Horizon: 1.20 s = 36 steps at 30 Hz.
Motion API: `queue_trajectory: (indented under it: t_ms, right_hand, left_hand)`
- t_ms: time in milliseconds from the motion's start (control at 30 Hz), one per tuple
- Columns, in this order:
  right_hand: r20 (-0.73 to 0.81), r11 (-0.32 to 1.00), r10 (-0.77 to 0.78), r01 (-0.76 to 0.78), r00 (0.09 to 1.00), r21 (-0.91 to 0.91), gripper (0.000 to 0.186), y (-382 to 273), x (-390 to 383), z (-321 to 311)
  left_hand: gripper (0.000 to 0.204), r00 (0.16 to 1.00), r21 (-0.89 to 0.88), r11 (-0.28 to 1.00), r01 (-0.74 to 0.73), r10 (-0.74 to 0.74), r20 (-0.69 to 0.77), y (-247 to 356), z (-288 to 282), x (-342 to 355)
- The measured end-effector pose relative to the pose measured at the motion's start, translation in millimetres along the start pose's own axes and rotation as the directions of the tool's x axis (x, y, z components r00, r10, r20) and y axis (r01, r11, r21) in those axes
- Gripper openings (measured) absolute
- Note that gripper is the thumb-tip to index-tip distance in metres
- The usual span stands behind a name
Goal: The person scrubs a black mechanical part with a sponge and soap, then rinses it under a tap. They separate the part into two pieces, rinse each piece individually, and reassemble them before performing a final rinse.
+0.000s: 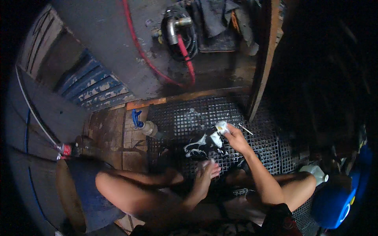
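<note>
My right hand (234, 137) is closed on a small white foamy object (221, 127) with a yellow mark, just above a black soapy item (200, 148) streaked with white lather on the grid mat. My left hand (206, 172) is lower, just below that item, fingers stretched out, with some whitish suds at the fingertips. A thin white stick (245, 129) lies to the right of my right hand. The exact shape of the soapy item is hard to make out.
A black grid mat (177, 110) spans the floor by a spray bottle (147, 127) with blue trigger. Behind are red hose (139, 51) and coiled black hose (177, 35). A wooden post (264, 67) stands right, beside pale jug (315, 173) and blue container (334, 208).
</note>
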State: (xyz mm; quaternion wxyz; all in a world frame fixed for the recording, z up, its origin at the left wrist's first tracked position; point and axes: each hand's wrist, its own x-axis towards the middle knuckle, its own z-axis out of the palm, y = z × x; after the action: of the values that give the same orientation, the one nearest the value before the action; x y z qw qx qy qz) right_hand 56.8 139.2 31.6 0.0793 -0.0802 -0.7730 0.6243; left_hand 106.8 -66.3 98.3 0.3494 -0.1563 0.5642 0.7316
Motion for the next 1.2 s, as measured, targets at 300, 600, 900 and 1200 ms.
queue_trajectory:
  t_ms: [300,600,900,1200]
  right_hand:
    - [0.108,0.965,0.183,-0.199,0.977,0.172,0.033,0.8,-6.9,-16.8]
    - [0.249,0.946,0.225,-0.272,0.942,0.174,0.03,-18.4,-31.8,-32.4]
    - [0.35,0.97,0.187,-0.229,0.918,0.083,0.027,-62.8,-45.2,-40.9]
    - [-0.036,0.97,-0.241,0.24,0.97,-0.035,0.027,-76.3,-33.4,19.8]
  left_hand:
    - [0.062,0.956,-0.335,0.941,0.05,-0.142,-0.257,34.9,40.0,40.4]
    - [0.028,0.943,-0.413,0.911,0.003,-0.141,-0.303,17.8,36.1,35.0]
    - [0.032,0.969,0.125,0.991,0.055,-0.023,-0.244,93.9,32.4,-4.4]
    - [0.034,0.948,0.553,0.773,-0.31,0.292,0.124,91.7,-35.2,14.5]
